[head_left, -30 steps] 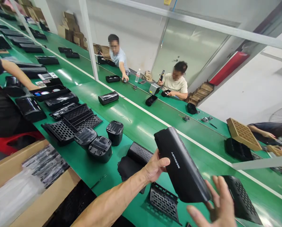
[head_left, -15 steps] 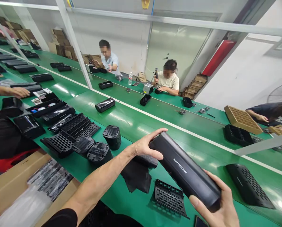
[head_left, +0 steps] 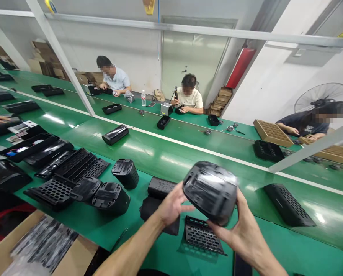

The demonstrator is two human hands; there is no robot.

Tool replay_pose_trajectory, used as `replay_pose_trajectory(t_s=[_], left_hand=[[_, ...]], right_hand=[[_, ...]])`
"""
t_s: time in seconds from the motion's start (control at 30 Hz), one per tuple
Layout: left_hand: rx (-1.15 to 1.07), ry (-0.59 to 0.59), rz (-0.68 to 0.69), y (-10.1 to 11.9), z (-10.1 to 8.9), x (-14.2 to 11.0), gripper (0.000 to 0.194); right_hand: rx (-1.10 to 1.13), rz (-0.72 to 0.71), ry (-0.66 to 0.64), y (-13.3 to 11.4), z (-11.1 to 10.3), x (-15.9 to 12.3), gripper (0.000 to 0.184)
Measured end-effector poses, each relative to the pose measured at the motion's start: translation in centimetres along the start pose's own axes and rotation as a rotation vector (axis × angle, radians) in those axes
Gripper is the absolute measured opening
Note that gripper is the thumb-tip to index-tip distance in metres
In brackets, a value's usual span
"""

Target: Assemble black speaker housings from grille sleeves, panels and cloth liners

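A black speaker housing [head_left: 210, 193] is held up over the bench, its glossy end face turned toward me. My right hand [head_left: 240, 226] grips its right side, thumb under the lower edge. At the left edge my left hand [head_left: 174, 205] holds it, with the thumb extended underneath and the other fingers partly hidden behind. Below the housing lies a curved perforated panel [head_left: 203, 237]. Dark black pieces [head_left: 160, 214] sit on the bench behind my left hand; what they are is unclear. A dark flat object [head_left: 242, 264], partly cut off, lies under my right wrist.
Several black housings and grilles [head_left: 81, 166] crowd the bench at left. A perforated housing [head_left: 289, 205] rests on the green conveyor [head_left: 148, 149] at right. An open carton [head_left: 76, 253] stands at lower left. Co-workers sit across the line, beyond a slanted post [head_left: 64, 57].
The speaker housing has turned from lengthwise, lettering visible, to end-on toward me. Both hands have shifted with it and come closer together. The view has swung right.
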State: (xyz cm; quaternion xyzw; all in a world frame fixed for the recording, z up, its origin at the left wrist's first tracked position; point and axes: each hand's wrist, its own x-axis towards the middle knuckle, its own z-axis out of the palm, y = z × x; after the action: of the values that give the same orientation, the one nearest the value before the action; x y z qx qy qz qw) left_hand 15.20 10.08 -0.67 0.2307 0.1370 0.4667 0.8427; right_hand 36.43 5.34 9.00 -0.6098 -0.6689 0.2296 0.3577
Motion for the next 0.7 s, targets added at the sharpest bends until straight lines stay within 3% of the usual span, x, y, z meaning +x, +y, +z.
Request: replay_pose_trajectory(t_s=[0.07,0.13,0.23,0.33,0.5,0.7], left_hand=[[0.174,0.051,0.139,2.4,0.1,-0.9,0.103],[0.426,0.047,0.161,4.2,0.5,-1.4,0.120],[0.658,0.091,0.127,4.5,1.0,-1.6,0.117],[0.634,0.152,0.169,3.5,0.5,-2.1,0.105],[0.619,0.172,0.213,3.7,-0.3,-3.0,0.097],[0.680,0.193,0.139,3.9,-0.2,-1.8,0.095]], right_hand=[[-0.254,-0.176,-0.036,0.4,-1.5,0.6,0.103],[-0.550,-0.331,-0.105,0.7,-2.4,1.1,0.100],[-0.655,-0.391,-0.205,1.4,-2.7,1.4,0.101],[-0.429,-0.274,-0.184,2.9,-3.0,0.7,0.105],[0.141,0.162,-0.158,5.2,-2.8,-1.9,0.091],[0.316,0.288,-0.064,5.9,-1.3,-2.8,0.082]])
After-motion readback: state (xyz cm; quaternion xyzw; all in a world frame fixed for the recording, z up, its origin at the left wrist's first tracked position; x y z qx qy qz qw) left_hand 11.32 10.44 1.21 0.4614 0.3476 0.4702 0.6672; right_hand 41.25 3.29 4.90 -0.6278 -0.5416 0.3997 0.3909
